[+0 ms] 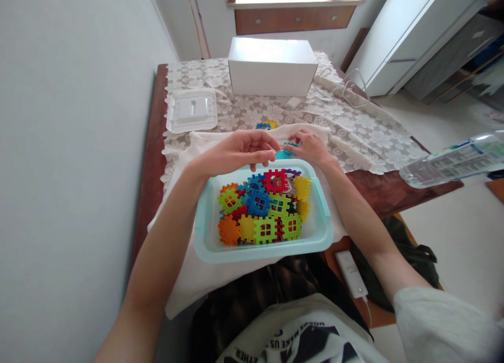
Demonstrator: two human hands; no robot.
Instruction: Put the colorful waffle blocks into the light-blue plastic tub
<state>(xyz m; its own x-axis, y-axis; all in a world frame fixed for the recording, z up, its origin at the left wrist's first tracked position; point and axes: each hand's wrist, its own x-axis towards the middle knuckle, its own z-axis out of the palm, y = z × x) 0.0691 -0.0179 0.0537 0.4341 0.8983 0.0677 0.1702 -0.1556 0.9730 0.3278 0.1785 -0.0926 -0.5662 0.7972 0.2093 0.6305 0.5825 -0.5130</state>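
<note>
Everything is placed against the pale blue tub (205,250) of bright interlocking tiles (264,205) on the bench (370,142). Far beyond its left corner lies a clear lid (192,110). Just past its far rim, the left hand (236,152) and right hand (311,146) meet, fingers pinched together on a small teal piece (284,152). Farther back stands a white box (271,66); a plastic bottle (452,161) sits well to the tub's right.

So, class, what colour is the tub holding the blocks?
Pale turquoise tub, clearest in the head view.
</note>
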